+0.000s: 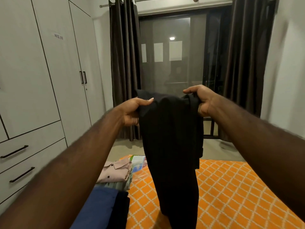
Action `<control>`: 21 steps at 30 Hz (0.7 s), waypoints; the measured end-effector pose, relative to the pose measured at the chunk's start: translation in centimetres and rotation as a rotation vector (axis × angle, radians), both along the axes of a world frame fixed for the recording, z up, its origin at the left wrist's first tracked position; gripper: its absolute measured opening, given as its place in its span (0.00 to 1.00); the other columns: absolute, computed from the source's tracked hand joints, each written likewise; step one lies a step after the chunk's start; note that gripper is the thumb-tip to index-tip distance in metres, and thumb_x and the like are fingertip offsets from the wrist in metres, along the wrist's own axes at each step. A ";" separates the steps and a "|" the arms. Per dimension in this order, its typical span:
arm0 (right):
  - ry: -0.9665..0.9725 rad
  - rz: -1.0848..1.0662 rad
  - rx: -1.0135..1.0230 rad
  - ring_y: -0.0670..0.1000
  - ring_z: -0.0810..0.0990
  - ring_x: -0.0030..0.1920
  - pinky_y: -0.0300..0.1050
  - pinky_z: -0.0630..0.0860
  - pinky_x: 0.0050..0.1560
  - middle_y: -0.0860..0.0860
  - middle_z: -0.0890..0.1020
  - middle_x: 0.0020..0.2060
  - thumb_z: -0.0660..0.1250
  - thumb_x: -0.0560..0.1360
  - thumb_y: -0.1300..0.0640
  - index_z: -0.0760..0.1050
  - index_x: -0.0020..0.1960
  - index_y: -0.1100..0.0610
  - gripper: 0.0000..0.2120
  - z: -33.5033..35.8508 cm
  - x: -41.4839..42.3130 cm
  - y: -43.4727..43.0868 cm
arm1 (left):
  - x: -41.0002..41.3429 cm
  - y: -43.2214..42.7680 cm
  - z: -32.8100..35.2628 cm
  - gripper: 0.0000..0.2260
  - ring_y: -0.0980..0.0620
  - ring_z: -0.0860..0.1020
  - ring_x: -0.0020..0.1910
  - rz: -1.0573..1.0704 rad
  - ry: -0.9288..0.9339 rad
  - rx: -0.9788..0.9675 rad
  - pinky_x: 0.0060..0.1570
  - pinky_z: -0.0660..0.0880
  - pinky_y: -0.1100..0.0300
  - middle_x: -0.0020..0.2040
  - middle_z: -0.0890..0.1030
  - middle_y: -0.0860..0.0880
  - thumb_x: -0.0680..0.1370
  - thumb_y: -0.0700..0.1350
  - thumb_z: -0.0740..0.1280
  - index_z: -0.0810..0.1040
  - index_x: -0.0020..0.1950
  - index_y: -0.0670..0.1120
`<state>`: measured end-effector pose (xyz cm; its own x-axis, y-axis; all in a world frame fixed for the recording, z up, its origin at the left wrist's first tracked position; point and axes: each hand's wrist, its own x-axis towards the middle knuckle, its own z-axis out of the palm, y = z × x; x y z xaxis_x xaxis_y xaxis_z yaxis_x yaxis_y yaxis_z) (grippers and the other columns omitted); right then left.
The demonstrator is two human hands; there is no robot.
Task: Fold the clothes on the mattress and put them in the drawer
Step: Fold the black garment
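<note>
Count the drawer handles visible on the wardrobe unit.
2: the upper drawer handle and the lower drawer handle, both at the left edge; the left arm may hide more below.

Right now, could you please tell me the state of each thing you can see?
Black trousers: held up, hanging over the mattress.
Left hand: gripping the trousers' top.
Right hand: gripping the trousers' top.
Pink shirt: folded, stacked.
Blue garment: folded.
Drawers: shut.
Wardrobe doors: closed.
Curtains: drawn apart.

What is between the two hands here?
In the head view, only the black garment, stretched from left hand to right hand.
</note>
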<state>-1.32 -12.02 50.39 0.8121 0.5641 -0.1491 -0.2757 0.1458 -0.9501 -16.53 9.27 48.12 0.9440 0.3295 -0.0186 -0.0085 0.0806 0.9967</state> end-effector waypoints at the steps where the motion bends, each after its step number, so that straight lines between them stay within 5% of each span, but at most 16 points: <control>1: 0.031 -0.005 0.016 0.59 0.87 0.46 0.53 0.85 0.45 0.59 0.85 0.53 0.72 0.72 0.59 0.79 0.63 0.60 0.19 -0.3 0.2 0.0 | -0.1 0.0 0.0 0.19 0.41 0.80 0.61 -0.014 0.012 0.027 0.59 0.77 0.37 0.62 0.81 0.43 0.73 0.44 0.74 0.79 0.63 0.49; 3: 0.074 -0.009 0.042 0.60 0.87 0.48 0.54 0.85 0.47 0.60 0.84 0.56 0.73 0.71 0.60 0.78 0.64 0.60 0.21 -0.9 0.7 -0.1 | 0.1 -0.3 -0.1 0.24 0.39 0.79 0.61 -0.004 0.002 0.038 0.61 0.74 0.31 0.61 0.79 0.43 0.76 0.37 0.70 0.73 0.69 0.56; 6: 0.066 0.014 0.016 0.59 0.87 0.50 0.54 0.85 0.48 0.60 0.84 0.56 0.74 0.72 0.58 0.77 0.65 0.59 0.22 -1.3 1.4 -0.8 | 0.4 -1.4 -0.3 0.35 0.43 0.81 0.53 0.074 -0.116 -0.055 0.54 0.80 0.44 0.57 0.78 0.44 0.79 0.28 0.62 0.62 0.80 0.56; 10: -0.048 0.079 -0.088 0.60 0.85 0.55 0.56 0.82 0.54 0.59 0.83 0.59 0.74 0.73 0.53 0.76 0.66 0.60 0.24 -1.8 1.9 -1.9 | 1.7 -1.9 -0.8 0.37 0.45 0.80 0.51 0.249 -0.291 -0.184 0.59 0.80 0.47 0.76 0.67 0.40 0.79 0.24 0.58 0.60 0.82 0.54; 15: -0.147 0.196 -0.125 0.63 0.81 0.63 0.62 0.76 0.64 0.61 0.80 0.64 0.71 0.73 0.58 0.77 0.67 0.58 0.22 -4.2 2.0 -2.3 | 2.3 -1.4 -1.9 0.41 0.43 0.76 0.62 0.188 -0.294 -0.084 0.64 0.73 0.33 0.81 0.59 0.46 0.80 0.26 0.59 0.56 0.80 0.66; 21: -0.139 0.150 -0.207 0.61 0.83 0.59 0.53 0.78 0.63 0.60 0.82 0.61 0.75 0.69 0.61 0.80 0.63 0.58 0.22 -5.0 1.7 -1.0 | 3.0 -0.8 -2.1 0.41 0.42 0.64 0.77 0.232 -0.352 0.105 0.56 0.81 0.57 0.82 0.54 0.45 0.78 0.26 0.63 0.58 0.81 0.60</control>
<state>0.37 -12.99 45.41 0.7426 0.6486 -0.1665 -0.1444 -0.0878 -0.9856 -13.50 8.45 46.01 0.7876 0.5168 0.3356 -0.3549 -0.0648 0.9327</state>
